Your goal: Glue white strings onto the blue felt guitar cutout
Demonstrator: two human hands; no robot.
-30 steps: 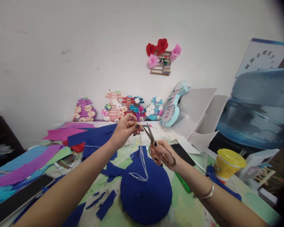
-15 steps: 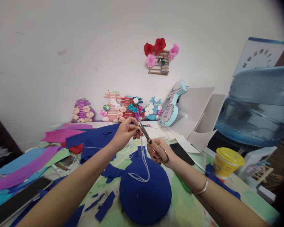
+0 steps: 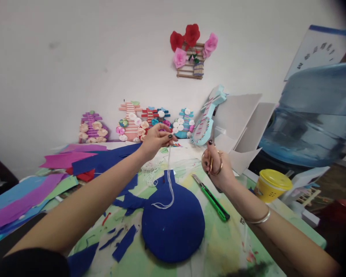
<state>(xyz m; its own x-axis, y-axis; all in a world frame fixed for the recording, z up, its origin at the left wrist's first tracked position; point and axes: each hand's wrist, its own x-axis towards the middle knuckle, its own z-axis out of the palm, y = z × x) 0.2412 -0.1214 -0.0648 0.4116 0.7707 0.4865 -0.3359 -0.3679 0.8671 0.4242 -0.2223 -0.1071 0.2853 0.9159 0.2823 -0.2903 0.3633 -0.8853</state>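
A dark blue round-bodied piece with a short, narrow neck lies flat on the green-and-white patterned table, its neck pointing away from the person; it is the landmark here. Above the neck, the left hand has thumb and fingertips pinched together on a thin white doubled string, which hangs down and ends in a loose curve over the round body. Up and to the right of the blue piece, the right hand is curled closed around gold-handled metal scissors, well apart from the string; they point upward, and how far their blades are open cannot be told

Just right of the piece lies a green utility knife with its blade out. Left of its neck is a tangled heap of white string; left of its body are torn dark blue scraps. Farther right stands a yellow lidded tub
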